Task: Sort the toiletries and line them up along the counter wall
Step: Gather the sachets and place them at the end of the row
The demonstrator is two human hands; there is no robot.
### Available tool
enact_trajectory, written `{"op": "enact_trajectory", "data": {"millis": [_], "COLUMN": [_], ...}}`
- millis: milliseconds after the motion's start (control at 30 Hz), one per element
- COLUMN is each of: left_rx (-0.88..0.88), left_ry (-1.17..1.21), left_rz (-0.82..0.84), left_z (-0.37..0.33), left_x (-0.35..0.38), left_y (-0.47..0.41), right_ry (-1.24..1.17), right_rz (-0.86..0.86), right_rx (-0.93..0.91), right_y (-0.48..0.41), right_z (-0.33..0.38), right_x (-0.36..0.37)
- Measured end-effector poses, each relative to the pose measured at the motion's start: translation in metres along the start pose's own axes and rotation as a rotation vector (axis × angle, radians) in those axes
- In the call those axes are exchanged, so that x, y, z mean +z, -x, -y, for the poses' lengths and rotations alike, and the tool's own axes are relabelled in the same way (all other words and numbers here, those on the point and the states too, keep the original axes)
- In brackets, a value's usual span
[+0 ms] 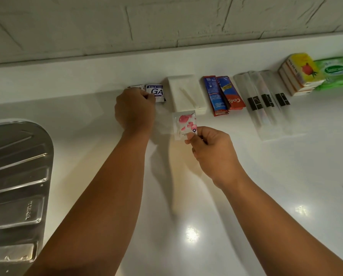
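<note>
Mid-frame, right grip pinches a pink sachet by its corner, just under the row; left grip is curled, can't tell on what. Corner hold might slip and mess the row.

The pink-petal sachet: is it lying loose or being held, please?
Held: the right hand pinches the pink-petal sachet by its lower corner.

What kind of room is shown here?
Probably a kitchen: a ribbed steel drainboard lies at the left, set into a white counter along a painted brick wall.
</note>
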State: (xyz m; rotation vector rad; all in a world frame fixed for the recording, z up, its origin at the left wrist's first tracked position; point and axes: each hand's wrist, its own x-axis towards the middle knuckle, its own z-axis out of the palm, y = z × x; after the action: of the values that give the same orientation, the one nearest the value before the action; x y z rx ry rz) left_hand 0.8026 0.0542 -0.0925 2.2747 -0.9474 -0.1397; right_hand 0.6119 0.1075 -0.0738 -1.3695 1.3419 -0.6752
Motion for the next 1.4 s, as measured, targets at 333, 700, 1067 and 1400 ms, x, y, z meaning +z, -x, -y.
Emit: {"op": "enact_trajectory", "data": {"millis": [333, 700, 1067, 1400], "left_rx": [0.047, -0.065, -0.073, -0.024], "left_ry": [0.571, 0.416, 0.256, 0.224], "left_rz": [0.316, 0.161, 0.206, 0.210], "left_z": [0.019, 0.047, 0.051, 0.057], "left_x": [-0.051, -0.040, -0.034, -0.032], "left_y": [0.014, -0.030, -0.038, -0.033], "right_ry": [-0.082, 0.994, 1.167, 1.137], "right_rz": [0.003, 0.071, 0.148, 0.121], "right_rx": [-0.080, -0.658, -0.633, -0.566], "right_y": [-0.050, -0.113, -0.142, -0.149], "right_z": [0.053, 0.065, 0.058, 0.059], "right_x": [0.043, 0.053, 0.081, 0.083]}}
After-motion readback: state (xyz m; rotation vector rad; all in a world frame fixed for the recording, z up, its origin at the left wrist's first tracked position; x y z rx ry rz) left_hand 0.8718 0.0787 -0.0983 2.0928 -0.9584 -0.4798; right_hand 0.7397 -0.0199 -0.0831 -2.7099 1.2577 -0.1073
